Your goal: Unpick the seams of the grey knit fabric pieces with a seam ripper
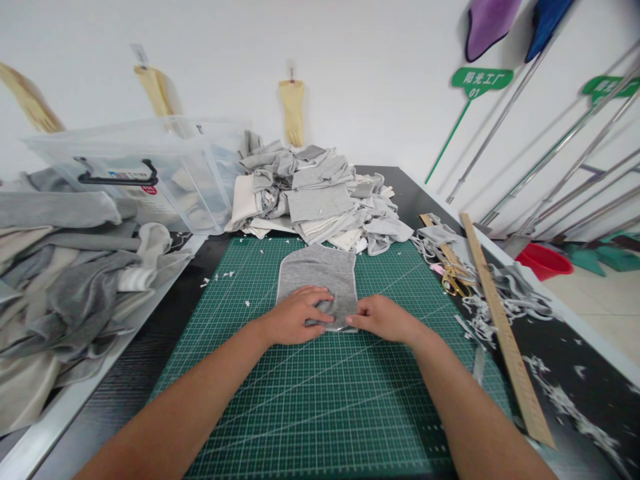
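A grey fabric piece (320,270) with a pale edge lies on the green cutting mat (300,400). My left hand (299,315) rests on its lower left part, fingers spread and lying flat. At the lower right corner of the cloth, my right hand (376,319) pinches the edge between thumb and curled fingers. Behind the cloth rises a heap of grey and cream fabric pieces (320,200), stacked loosely at the mat's far edge.
A wooden ruler (505,333) lies along the mat's right side, beside gold-handled scissors (453,283) and fabric scraps (485,317). To the left are a clear plastic box (195,173) and piled grey cloth (75,287). A red basin (544,260) stands beyond the table's right edge.
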Demonstrator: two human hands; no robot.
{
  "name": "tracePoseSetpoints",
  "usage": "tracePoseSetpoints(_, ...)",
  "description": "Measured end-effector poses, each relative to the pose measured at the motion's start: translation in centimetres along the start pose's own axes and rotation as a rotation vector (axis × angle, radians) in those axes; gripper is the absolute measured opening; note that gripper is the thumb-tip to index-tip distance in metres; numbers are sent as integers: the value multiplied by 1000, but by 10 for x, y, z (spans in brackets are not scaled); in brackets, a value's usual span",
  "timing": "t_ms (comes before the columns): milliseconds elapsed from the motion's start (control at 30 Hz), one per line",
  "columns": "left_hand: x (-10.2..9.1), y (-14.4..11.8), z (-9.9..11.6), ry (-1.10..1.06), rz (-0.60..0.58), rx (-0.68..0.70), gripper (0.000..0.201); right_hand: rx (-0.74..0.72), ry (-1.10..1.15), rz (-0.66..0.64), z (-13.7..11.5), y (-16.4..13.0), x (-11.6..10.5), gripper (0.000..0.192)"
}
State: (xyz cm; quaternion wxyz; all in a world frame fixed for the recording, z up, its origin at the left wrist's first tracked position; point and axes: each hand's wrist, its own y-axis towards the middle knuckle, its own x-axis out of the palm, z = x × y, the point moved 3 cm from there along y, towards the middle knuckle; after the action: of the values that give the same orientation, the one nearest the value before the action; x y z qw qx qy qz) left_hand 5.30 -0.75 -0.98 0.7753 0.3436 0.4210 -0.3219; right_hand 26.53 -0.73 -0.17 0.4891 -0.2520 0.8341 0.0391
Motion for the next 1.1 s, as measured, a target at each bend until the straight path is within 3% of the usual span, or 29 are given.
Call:
tracePoseSetpoints(733,1,0,0,1,-6,-5,31,-18,-26,23,0,1,6,42)
tracePoseSetpoints(1100,-2,1,0,-17,24,3,31,17,12,-5,3,0,-4,43)
